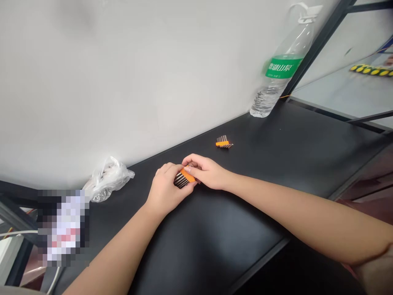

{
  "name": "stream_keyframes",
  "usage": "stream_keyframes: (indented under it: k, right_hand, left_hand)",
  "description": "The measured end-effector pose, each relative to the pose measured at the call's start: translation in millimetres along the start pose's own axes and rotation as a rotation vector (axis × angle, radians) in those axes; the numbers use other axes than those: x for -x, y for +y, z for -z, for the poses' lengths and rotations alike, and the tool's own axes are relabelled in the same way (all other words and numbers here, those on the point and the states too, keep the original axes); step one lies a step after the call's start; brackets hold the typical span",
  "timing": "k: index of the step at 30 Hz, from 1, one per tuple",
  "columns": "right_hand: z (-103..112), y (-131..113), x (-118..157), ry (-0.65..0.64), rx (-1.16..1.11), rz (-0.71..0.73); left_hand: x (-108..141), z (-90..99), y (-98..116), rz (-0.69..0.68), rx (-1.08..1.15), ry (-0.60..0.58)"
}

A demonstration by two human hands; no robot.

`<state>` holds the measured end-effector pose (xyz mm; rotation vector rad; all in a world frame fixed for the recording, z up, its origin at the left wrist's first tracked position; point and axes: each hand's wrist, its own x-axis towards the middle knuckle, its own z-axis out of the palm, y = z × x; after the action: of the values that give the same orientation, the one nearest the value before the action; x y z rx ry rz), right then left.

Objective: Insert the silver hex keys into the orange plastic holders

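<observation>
Matte black table (pixel 242 213) running diagonally across the frame, its smooth top meeting a white wall (pixel 123 82) along a straight edge. Near the middle of the frame, a set of hex keys (pixel 185 179): slim dark steel L-shaped rods side by side in a comb-like row, gathered in a flat orange plastic holder. Long axis of the holder slanting from upper left to lower right, with the rods fanning toward the lower left. Left hand (pixel 164 190) curled nearly shut around the rods and the lower side of the holder; right hand (pixel 207 172) just up and to the right, fingers closed on the orange top, knuckles touching the left hand. Farther up the table, well apart from both hands, a second set of hex keys (pixel 224 142), its orange bar roughly level and its rods pointing up. Upper right, a clear plastic water bottle (pixel 281 78) with a green label, beside the wall. At left, a crumpled translucent plastic bag (pixel 107 180) against the wall. Lower left, a pixelated patch (pixel 63 227) hiding whatever lies there.
</observation>
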<state>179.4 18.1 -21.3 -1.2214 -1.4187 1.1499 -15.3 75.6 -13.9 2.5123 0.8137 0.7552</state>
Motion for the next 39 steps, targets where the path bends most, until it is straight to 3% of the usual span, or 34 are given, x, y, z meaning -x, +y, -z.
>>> stream_keyframes:
  k: [8, 15, 24, 34, 39]
  right_hand:
    - [-4.5, 0.4, -3.2, 0.036, -0.278, -0.121]
    - [5.4, -2.4, -0.6, -0.161, -0.253, -0.154]
    - [16.0, -0.8, 0.7, -0.285, -0.565, -0.087]
    - [23.4, -1.7, 3.8, -0.375, -0.61, -0.154]
    - [22.1, -4.0, 3.3, -0.395, -0.719, -0.142]
  left_hand:
    - [2.9, -2.3, 11.3, 0.055, 0.109, -0.011]
    - [2.1, 0.8, 11.3, 0.046, 0.18, -0.003]
    - [2.6, 0.1, 3.0, 0.079, 0.285, 0.03]
    - [4.0, -1.7, -2.7, 0.042, 0.37, 0.014]
    - [3.0, -1.6, -3.4, 0.046, 0.36, 0.079]
